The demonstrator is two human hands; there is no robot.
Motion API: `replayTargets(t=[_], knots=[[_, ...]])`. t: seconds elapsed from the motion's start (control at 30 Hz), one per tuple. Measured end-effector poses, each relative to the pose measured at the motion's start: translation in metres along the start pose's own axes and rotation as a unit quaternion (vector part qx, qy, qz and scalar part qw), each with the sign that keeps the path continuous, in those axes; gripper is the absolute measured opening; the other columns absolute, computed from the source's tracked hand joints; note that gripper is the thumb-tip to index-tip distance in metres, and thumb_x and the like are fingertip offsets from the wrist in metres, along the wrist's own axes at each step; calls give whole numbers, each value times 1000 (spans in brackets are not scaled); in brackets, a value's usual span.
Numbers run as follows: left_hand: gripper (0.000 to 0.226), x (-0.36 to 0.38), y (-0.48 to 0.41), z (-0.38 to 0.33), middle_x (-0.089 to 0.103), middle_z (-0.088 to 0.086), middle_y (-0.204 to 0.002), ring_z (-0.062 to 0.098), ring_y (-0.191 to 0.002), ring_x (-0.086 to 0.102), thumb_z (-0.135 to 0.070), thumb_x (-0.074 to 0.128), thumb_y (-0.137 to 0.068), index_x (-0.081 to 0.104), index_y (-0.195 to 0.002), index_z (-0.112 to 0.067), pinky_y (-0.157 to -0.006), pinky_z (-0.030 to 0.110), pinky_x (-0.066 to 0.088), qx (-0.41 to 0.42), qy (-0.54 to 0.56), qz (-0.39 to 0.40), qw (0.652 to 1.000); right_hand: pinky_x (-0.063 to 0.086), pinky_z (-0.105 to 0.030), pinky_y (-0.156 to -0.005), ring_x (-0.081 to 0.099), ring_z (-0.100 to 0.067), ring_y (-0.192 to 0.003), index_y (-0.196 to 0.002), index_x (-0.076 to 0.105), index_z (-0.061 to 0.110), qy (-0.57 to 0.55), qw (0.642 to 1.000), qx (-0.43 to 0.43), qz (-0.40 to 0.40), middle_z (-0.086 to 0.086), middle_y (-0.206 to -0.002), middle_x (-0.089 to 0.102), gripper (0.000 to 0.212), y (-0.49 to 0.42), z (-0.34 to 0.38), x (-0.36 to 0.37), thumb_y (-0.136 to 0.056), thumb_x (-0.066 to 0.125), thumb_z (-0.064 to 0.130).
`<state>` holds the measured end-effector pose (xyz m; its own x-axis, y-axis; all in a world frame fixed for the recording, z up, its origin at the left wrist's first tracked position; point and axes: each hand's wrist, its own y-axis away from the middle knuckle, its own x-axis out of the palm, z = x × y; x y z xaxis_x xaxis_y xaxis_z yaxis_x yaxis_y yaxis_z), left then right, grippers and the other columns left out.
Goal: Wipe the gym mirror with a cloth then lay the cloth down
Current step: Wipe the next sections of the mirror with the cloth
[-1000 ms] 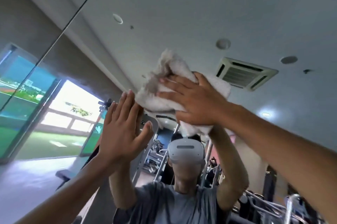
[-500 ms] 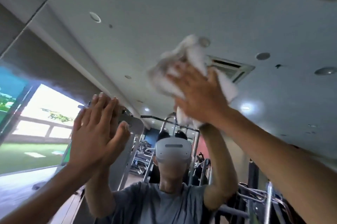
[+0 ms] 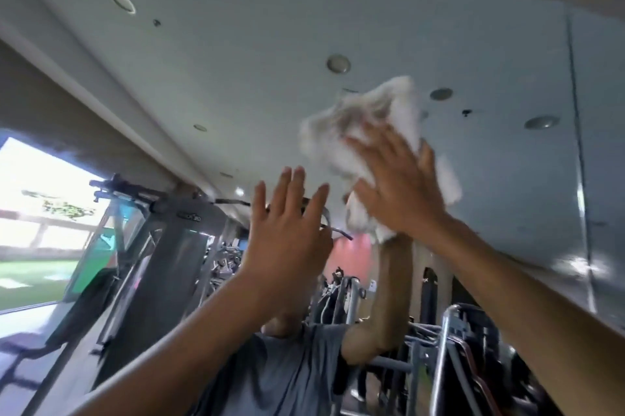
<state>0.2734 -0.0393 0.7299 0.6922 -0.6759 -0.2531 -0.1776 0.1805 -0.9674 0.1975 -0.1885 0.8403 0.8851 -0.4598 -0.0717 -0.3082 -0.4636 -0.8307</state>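
**White cloth pinned high on the glass**

White towelling, the cloth (image 3: 372,104) sits bunched between my right hand (image 3: 395,185) and the mirror (image 3: 236,43), up above head height. That hand lies flat on it, fingers straight and spread, pressing rather than clutching. The bundle's long axis runs roughly along my hand: a thick wad pokes out past my fingertips, up and to the left, and a tail shows below the heel of my palm.

My left hand (image 3: 287,233) is raised too, lower and to the left, fingers straight and holding nothing. It is near the cloth but clear of it; whether its palm touches the glass I cannot tell.

So the right hand alone has the cloth, and I judge the wiping to be in mid-stroke, with the laying down not yet done. A panel seam (image 3: 578,131) runs down the mirror to the right, with bare glass between it and the cloth.
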Motion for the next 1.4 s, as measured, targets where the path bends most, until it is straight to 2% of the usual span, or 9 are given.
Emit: replayTargets(t=[0.07, 0.17, 0.37, 0.43, 0.7, 0.8, 0.97, 1.23, 1.4], knots=[[50, 18, 4, -36, 45, 28, -147, 41, -145, 33, -32, 38, -91, 53, -137, -17, -116, 67, 22, 12, 67, -39, 997, 17, -59, -111, 23, -21, -149, -149, 34, 35, 8, 991, -128, 41, 2, -163, 26, 65, 32, -29, -7, -87, 36, 51], [48, 43, 12, -72, 44, 24, -150, 35, -147, 27, -36, 41, -88, 53, -133, -22, -115, 64, 23, 29, 101, -62, 993, 20, -61, -112, 20, -19, -150, -150, 28, 38, 22, 984, -150, 92, 6, -164, 15, 67, 62, -97, -19, -85, 36, 51], [58, 59, 17, -81, 32, 22, -159, 34, -151, 21, -44, 32, -96, 41, -144, -13, -119, 53, 13, 21, 63, -104, 992, 24, -55, -109, 25, -20, -145, -148, 37, 33, -6, 949, 313, -37, 3, -160, 29, 60, 32, -151, -21, -89, 39, 45], [60, 58, 18, -77, 32, 21, -159, 30, -152, 19, -46, 32, -97, 42, -145, -10, -121, 51, 11, 24, 62, -109, 992, 19, -54, -109, 28, -21, -144, -146, 41, 31, 10, 940, 329, -86, 1, -159, 32, 59, 20, -118, -9, -89, 40, 42], [58, 59, 21, -83, 30, 17, -161, 26, -154, 17, -45, 32, -98, 48, -140, -9, -125, 43, -1, 3, 30, -115, 993, 4, -53, -116, 22, -20, -148, -151, 32, 35, 34, 975, -214, 39, -1, -162, 28, 67, 117, -135, -17, -88, 42, 55], [60, 64, 28, -84, 25, 15, -164, 25, -155, 12, -46, 29, -101, 44, -145, -9, -125, 44, -1, -2, 37, -127, 991, 31, -65, -108, 30, -23, -145, -149, 25, 45, 19, 999, 17, 30, 0, -157, 34, 66, 119, -205, -20, -84, 38, 48], [64, 72, 51, -81, 14, 13, -167, 24, -156, 5, -47, 25, -103, 34, -152, -8, -125, 43, -2, 23, 5, -114, 993, 25, -54, -105, 33, -22, -141, -143, 47, 27, 28, 958, 277, -66, 0, -155, 39, 69, 92, -175, -18, -81, 27, 50], [65, 69, 73, -93, 23, 18, -164, 30, -154, 14, -46, 30, -98, 32, -151, -8, -125, 47, 1, -17, 3, -96, 995, 20, -65, -110, 24, -23, -146, -148, 32, 35, 34, 980, -184, 64, -1, -161, 27, 70, 195, -141, -24, -84, 43, 60], [63, 69, 68, -115, 29, 19, -162, 32, -151, 24, -43, 32, -97, 43, -149, -9, -125, 46, -3, 56, -29, -96, 993, 33, -51, -96, 40, -31, -132, -150, 27, 30, 4, 985, 174, 17, -5, -150, 41, 77, 154, -188, -33, -82, 52, 58]])
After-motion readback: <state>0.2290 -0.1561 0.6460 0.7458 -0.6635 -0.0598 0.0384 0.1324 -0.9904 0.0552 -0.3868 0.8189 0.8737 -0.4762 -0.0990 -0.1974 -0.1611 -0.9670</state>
